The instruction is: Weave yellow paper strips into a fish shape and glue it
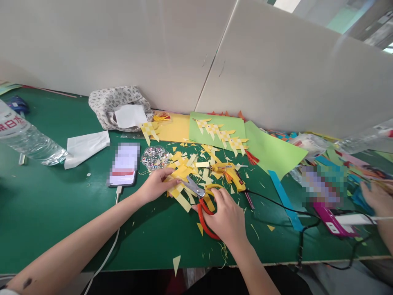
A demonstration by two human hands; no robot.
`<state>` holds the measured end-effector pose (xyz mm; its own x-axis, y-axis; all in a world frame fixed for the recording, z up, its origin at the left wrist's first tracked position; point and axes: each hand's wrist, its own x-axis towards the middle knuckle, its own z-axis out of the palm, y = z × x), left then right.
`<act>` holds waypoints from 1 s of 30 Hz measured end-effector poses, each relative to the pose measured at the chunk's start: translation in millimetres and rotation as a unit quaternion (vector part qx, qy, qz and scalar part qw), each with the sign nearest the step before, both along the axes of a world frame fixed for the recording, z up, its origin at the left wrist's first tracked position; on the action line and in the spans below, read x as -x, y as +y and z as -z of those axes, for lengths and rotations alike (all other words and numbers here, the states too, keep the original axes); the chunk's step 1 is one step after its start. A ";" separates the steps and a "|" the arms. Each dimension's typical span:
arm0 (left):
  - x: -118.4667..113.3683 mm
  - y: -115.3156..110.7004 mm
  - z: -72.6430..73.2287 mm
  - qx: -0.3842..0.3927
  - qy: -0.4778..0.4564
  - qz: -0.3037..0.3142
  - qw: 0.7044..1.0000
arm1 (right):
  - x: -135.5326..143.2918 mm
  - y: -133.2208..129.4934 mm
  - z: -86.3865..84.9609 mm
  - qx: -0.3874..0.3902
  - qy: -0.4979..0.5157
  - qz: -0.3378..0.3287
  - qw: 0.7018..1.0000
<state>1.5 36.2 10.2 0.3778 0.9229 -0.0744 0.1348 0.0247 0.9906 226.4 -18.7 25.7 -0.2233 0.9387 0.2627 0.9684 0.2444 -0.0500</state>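
Observation:
My left hand [156, 185] pinches a piece woven from yellow and pale paper strips [181, 197]; part of it is hidden behind the fingers. In my right hand [229, 216] is a pair of scissors [195, 188] with one red and one yellow handle. Their parted blades point left, over the paper piece near my left fingertips. Cut paper scraps [207, 178] lie thickly just beyond both hands. A yellow glue gun [231, 175] rests right behind the scissors. Beside my left hand sits a clear flower-shaped case [154, 157] of small googly eyes.
Finished woven paper fish [225, 137] lie on green paper [196, 133] along the wall. To the left are a charging phone [124, 164], a tissue [86, 148] and a water bottle [33, 141]. A cloth bag [118, 98] sits behind. Another person's hand [377, 196] is at the right.

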 end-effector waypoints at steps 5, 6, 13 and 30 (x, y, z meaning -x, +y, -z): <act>-1.3 -3.0 -5.6 0.007 0.027 0.033 0.999 | 2.0 -1.0 -0.3 0.003 0.003 -0.014 1.000; -1.5 -3.5 -6.9 0.015 0.022 0.037 0.999 | 2.0 -1.2 -0.2 0.002 0.002 -0.016 1.000; -3.8 -3.2 -7.0 0.019 0.029 -0.015 0.999 | 3.4 -2.0 2.7 -0.011 0.008 -0.022 1.000; -6.4 -5.8 -5.7 0.074 -0.065 -0.016 0.995 | 6.1 -4.4 6.1 0.001 0.013 0.002 1.000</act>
